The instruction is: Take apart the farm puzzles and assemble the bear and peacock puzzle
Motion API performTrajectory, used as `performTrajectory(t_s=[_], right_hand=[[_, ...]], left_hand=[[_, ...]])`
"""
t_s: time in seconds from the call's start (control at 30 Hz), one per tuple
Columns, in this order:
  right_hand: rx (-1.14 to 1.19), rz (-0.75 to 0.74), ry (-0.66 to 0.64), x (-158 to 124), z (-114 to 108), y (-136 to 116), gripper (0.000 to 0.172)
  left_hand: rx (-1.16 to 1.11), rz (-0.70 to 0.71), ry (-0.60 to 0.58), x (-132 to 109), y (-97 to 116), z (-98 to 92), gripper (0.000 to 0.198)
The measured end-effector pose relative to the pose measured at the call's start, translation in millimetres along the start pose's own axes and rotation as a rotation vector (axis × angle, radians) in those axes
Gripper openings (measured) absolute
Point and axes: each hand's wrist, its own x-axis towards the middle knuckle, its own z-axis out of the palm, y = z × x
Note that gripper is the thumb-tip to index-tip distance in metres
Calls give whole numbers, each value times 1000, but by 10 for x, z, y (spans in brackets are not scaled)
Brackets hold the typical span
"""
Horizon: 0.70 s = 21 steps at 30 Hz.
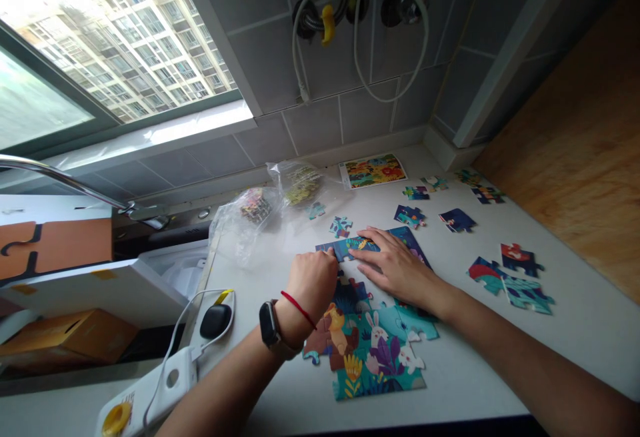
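Note:
A partly joined jigsaw puzzle [385,357] with a rabbit, a bear-like animal and plants lies on the white counter. Along its far side runs a dark blue strip of joined pieces [345,248]. My left hand [313,284] is curled at the strip's left end, a fingertip on the end puzzle piece; its other fingers are mostly hidden. Spread flat over the strip's right part is my right hand [395,264], fingers apart, covering some pieces. Just beyond the hands is a loose teal puzzle piece [341,226].
Loose pieces [456,220] and a joined cluster [515,277] lie to the right. A picture card [375,171] and plastic bags with pieces [250,214] are at the back. On the left are a white power strip [150,390], a black charger [215,321] and a faucet [145,214].

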Motion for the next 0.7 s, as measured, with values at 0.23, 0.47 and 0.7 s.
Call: performTrajectory(t_s=[0.23, 0.47, 0.7], right_hand=[[14, 0, -11, 9, -8, 5, 32], [57, -23, 38, 21, -41, 13, 32], [35, -94, 99, 39, -52, 26, 21]], left_hand=[[-19, 57, 67, -31, -139, 12, 33], [-14, 57, 74, 51, -142, 45, 28], [-50, 129, 149, 120, -112, 100, 42]])
